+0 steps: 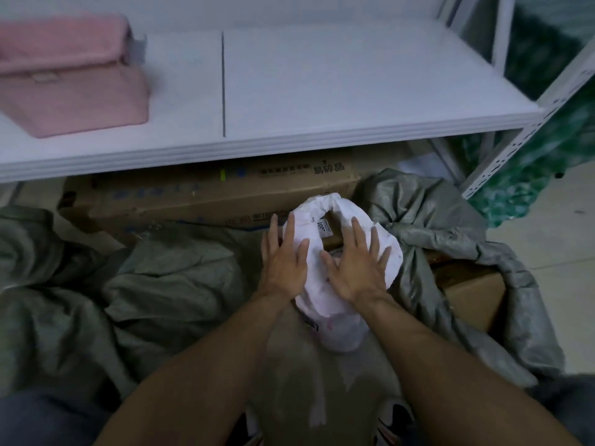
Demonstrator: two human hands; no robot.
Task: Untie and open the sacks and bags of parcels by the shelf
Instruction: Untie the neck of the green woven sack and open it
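Pressing flat on the white bag (331,317) at the centre of the frame, both hands have straight, spread fingers and close around nothing. The left hand (283,259) rests on the left side of the rolled-down mouth, the right hand (357,268) on the right side. Inside the mouth a brown parcel (333,237) with a label shows, so I judge this bag is open and only needs widening. To do it well, the rim should be pushed down evenly on both sides, gently, because the thin material may tear. Grey sacks lie around it, one at the left (154,284) and one at the right (418,214). Behind them, a cardboard box (209,191) sits under the white shelf (354,91). A pink box (70,82) stands on the shelf at the upper left. Pale floor tiles (563,246) show at the right edge.
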